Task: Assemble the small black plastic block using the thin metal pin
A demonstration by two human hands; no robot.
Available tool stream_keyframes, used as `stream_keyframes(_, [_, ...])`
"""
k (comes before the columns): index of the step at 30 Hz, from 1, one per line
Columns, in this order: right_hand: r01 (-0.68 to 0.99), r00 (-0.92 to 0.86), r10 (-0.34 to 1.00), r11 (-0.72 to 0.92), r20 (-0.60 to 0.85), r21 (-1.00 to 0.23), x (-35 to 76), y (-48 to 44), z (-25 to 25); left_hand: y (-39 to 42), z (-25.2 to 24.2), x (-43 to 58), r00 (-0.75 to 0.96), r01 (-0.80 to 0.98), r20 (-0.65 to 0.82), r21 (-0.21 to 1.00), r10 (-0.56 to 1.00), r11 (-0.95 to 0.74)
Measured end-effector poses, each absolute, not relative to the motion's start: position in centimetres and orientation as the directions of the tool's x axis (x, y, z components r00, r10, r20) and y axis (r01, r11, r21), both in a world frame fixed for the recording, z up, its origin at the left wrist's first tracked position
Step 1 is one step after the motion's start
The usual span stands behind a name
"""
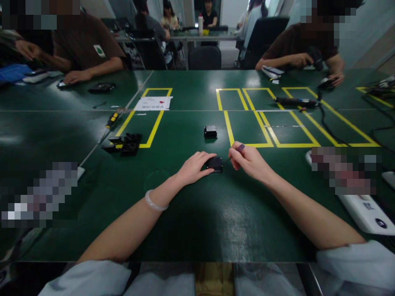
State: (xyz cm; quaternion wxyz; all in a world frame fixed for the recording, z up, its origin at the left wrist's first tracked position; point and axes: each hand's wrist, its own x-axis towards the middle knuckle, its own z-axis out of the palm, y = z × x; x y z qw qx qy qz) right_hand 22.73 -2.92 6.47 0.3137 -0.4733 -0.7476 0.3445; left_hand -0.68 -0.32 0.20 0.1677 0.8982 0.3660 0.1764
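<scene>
My left hand [197, 166], with a pale bangle on its wrist, is closed round a small black box [215, 163] on the green table. Its thumb lies along the near side and its fingers along the far side. Just right of the box, my right hand [247, 158] pinches a thin tool [241, 147] with a purple end. The tool's dark, slender shaft points left at the box; whether its tip touches is too small to tell. Farther back sits another small black box [210, 132] with a grey top.
Black parts [126, 144] and a yellow-black screwdriver [112, 120] lie left. Yellow tape frames mark the table, with a paper sheet [153, 103] on one. A corded tool [296, 102] and a white power bank [367, 211] lie right. Two people work opposite.
</scene>
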Motion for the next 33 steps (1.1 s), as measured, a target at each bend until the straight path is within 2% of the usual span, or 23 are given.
stream_keyframes(11, [0.550,-0.387,0.913,0.343,0.132,-0.762,22.4,-2.9,7.2,-0.3,0.1,-0.8,0.672,0.594,0.194,0.434,0.714,-0.677])
stream_keyframes(17, [0.663,-0.421,0.888,0.439,0.184,-0.606,22.2,-2.4,7.3,-0.2,0.0,-0.8,0.672,0.593,0.201,0.431,0.713,-0.680])
stream_keyframes(22, [0.676,-0.375,0.907,0.408,0.191,-0.613,22.0,-2.2,7.2,-0.2,-0.3,-0.9,0.673,0.591,0.214,0.420,0.708,-0.689])
stream_keyframes(29, [0.674,-0.375,0.924,0.324,0.071,-0.663,21.8,-2.4,8.3,-0.2,-0.4,-1.0,0.679,0.588,0.218,0.410,0.701,-0.697])
stream_keyframes(33, [0.732,-0.364,0.926,0.349,0.099,-0.585,21.8,-2.3,8.5,-0.3,-0.1,-0.9,0.679,0.585,0.217,0.417,0.702,-0.695])
